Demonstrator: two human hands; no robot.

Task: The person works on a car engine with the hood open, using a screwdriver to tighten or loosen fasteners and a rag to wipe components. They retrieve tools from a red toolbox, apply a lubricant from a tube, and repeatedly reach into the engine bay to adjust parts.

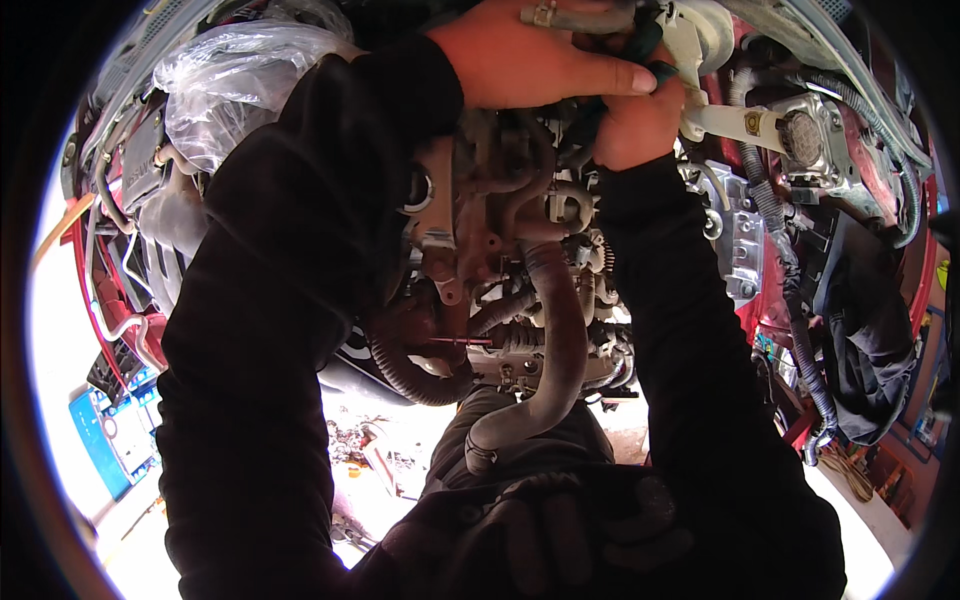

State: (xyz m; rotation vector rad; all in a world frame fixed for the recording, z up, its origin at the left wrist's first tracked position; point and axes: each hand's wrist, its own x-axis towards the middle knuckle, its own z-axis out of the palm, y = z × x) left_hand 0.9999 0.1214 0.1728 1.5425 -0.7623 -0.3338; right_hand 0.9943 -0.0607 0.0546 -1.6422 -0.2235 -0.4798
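Observation:
Both my arms, in black sleeves, reach forward over a car's engine bay. At the far side, my left hand (530,62) is closed, its thumb stretched right and pressed toward a dark, greenish-black piece (646,34). A short grey-brown hose with a clamp (580,19) lies just beyond its knuckles. My right hand (640,128) is curled up against that thumb, its fingers around something dark whose kind I cannot make out. Most fingers of both hands are hidden. Below them sits the dirty engine (500,185) with its brown pipes.
A large bent radiator hose (562,330) rises toward me, beside a ribbed hose (400,370). Clear plastic sheeting (235,85) covers the far left. To the right are a wiring loom (770,220), a metal bracket (735,125) and a dark cloth (865,330).

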